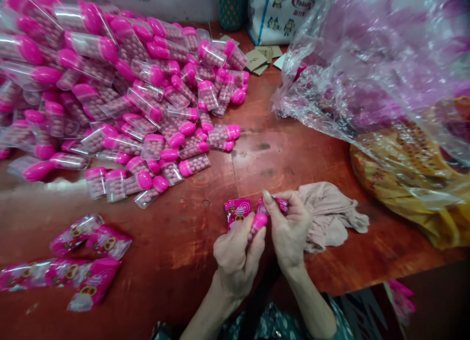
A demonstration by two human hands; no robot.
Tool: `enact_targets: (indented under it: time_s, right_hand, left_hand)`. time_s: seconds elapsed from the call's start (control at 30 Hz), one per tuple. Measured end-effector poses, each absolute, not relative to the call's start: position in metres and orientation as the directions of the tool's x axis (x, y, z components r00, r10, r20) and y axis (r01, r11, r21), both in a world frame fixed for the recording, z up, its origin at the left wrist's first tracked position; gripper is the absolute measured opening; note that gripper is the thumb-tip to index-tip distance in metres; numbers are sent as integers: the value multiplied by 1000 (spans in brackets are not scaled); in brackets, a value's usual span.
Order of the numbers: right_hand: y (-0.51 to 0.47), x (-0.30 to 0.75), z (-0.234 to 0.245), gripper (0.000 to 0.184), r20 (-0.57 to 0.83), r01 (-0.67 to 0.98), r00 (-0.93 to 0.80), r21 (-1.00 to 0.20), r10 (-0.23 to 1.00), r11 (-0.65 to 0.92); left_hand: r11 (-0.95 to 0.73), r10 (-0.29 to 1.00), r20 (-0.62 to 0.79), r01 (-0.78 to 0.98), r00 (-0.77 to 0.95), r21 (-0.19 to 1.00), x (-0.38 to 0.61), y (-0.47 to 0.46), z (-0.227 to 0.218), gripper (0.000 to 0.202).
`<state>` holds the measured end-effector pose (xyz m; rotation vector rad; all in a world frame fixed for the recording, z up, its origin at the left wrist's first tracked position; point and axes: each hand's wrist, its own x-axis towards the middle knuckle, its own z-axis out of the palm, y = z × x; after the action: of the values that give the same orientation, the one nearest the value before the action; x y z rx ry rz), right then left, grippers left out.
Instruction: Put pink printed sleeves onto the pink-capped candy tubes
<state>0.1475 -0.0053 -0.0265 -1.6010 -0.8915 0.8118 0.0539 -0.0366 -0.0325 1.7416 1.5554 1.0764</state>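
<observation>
My left hand (235,256) is closed around a small clear candy container with a pink cap (260,221), its cap end pointing up and right. Pinched between thumb and fingers, my right hand (290,227) grips a pink printed wrapper (282,204) right beside the cap. Partly behind my left hand, a flat pink printed packet (237,211) lies on the table; whether it joins the wrapper I cannot tell. A crumpled pale cloth (328,215) rests just right of my right hand.
Many pink-capped candy containers (145,105) are heaped at the back left. Pink printed packets (60,274) lie front left. Clear plastic bags (330,80) and a yellow bag (407,178) stand at the right. Cardboard pieces (257,60) and a white printed bag (273,16) are behind.
</observation>
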Motion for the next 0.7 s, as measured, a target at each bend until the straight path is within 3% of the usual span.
enact_targets:
  time_s: [0.27, 0.43, 0.57, 0.63, 0.7]
  right_hand:
    - [1, 152, -23, 19, -244, -164, 386, -967, 890, -194]
    - [2, 157, -24, 25, -385, -428, 255, -868, 887, -253]
    - [6, 162, -23, 26, -415, -527, 206, -810, 886, -257]
    - [8, 165, -23, 24, -423, -556, 219, -795, 879, -244]
    - [9, 167, -21, 23, -434, -582, 223, -777, 873, -238]
  left_hand:
    - [-75, 982, 136, 384, -132, 920, 54, -30, -32, 19]
    - [120, 982, -73, 274, -176, 954, 51, -28, -33, 15]
    - [285, 950, -278, 30, -142, 958, 44, -27, -37, 18]
    - [313, 938, -320, -69, -134, 947, 40, -28, -36, 21]
    - [315, 941, -316, -29, -122, 949, 36, -30, -33, 21]
